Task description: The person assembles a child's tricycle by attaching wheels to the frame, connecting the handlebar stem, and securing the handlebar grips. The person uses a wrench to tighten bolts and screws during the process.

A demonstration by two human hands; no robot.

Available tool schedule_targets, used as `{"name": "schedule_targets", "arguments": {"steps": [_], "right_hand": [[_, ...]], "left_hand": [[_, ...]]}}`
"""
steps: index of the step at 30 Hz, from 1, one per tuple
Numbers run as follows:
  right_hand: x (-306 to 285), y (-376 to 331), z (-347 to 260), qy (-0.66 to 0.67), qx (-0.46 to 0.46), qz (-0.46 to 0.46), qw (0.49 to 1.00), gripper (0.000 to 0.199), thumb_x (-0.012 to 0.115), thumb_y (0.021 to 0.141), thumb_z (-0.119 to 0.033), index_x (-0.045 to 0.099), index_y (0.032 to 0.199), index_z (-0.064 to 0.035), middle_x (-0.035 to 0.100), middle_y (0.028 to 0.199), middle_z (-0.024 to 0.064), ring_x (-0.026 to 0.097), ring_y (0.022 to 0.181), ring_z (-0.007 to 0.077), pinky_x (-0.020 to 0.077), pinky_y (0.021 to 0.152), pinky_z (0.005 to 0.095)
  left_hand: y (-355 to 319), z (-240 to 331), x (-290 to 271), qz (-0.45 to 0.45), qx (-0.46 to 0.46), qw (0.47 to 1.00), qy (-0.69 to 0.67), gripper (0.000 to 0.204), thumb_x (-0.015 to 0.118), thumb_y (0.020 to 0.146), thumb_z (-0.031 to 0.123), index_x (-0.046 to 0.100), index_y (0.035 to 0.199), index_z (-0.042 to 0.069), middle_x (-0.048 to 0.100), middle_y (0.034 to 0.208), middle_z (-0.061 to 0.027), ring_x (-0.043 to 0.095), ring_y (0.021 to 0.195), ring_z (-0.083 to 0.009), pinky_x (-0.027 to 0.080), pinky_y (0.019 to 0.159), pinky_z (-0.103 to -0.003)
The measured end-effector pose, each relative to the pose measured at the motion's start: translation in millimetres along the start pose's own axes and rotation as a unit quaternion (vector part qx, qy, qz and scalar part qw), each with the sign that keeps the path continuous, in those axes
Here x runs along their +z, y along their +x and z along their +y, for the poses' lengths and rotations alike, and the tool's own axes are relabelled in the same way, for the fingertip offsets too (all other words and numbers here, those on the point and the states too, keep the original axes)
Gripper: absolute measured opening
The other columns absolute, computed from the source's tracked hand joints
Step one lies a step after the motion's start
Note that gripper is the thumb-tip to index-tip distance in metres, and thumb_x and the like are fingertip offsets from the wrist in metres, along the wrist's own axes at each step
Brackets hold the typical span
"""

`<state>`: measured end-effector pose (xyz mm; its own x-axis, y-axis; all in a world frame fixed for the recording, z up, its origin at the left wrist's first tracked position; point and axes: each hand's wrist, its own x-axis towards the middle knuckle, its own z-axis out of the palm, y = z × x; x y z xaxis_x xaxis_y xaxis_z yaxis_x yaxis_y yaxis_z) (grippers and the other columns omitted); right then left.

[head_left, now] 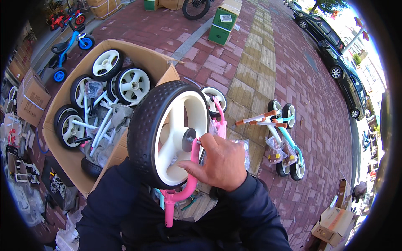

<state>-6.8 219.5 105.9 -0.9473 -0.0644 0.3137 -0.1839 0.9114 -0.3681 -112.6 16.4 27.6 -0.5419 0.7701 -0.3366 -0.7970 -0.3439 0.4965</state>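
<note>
A large black-tyred wheel [144, 129] with a cream spoked hub is held up in front of me. A pink bike fork [194, 175] runs down beside the wheel hub and ends in a short tube at the bottom. My right hand [222, 161] is closed around the fork's upper end, beside the threaded axle [191, 138]. Its thumb points out over the fork toward the wheel. My left sleeve [115, 196] reaches up behind the wheel, which hides my left hand. Beyond the wheel, partly covered, stands a pink frame [220, 125] with a small white wheel [214, 101].
At left, an open carton [161, 62] holds several wheels and white tubes. Two balance bikes [289, 138] with orange grips stand on the brick paving at right. A blue tricycle [69, 48], a green box [220, 27] and a torn carton [333, 224] lie farther out.
</note>
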Motion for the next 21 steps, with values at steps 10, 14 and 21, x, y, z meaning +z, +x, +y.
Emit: {"name": "schedule_targets", "arguments": {"steps": [10, 14, 21], "right_hand": [[30, -25, 5, 0.044, -0.067, -0.011, 0.997, 0.038, 0.076, 0.080, -0.039, 0.058, 0.070, -0.0079, 0.056, 0.056, 0.0079, 0.059, 0.049, 0.0270, 0.0444, 0.045, 0.0394], [45, -35, 2, 0.043, -0.072, -0.018, 0.996, 0.040, 0.075, 0.082, -0.040, 0.056, 0.067, -0.0083, 0.053, 0.053, 0.0082, 0.057, 0.047, 0.0282, 0.0426, 0.044, 0.0405], [54, -38, 2, 0.062, -0.071, -0.021, 0.995, 0.041, 0.073, 0.087, -0.041, 0.058, 0.069, -0.0078, 0.055, 0.055, 0.0092, 0.058, 0.048, 0.0271, 0.0436, 0.045, 0.0400]], "left_hand": [[-31, -73, -44, -0.024, -0.071, 0.993, -0.089, 0.050, 0.036, 0.100, 0.052, 0.063, 0.100, 0.010, 0.054, 0.055, -0.0057, 0.044, 0.038, -0.0152, 0.037, 0.037, -0.028], [-44, -85, -51, -0.025, -0.082, 0.991, -0.104, 0.050, 0.038, 0.100, 0.054, 0.063, 0.103, 0.011, 0.054, 0.055, -0.0038, 0.044, 0.038, -0.0140, 0.038, 0.038, -0.027], [-39, -83, -58, -0.037, -0.079, 0.991, -0.099, 0.051, 0.042, 0.100, 0.058, 0.063, 0.106, 0.013, 0.054, 0.054, -0.0007, 0.044, 0.038, -0.0118, 0.038, 0.038, -0.026]]}}
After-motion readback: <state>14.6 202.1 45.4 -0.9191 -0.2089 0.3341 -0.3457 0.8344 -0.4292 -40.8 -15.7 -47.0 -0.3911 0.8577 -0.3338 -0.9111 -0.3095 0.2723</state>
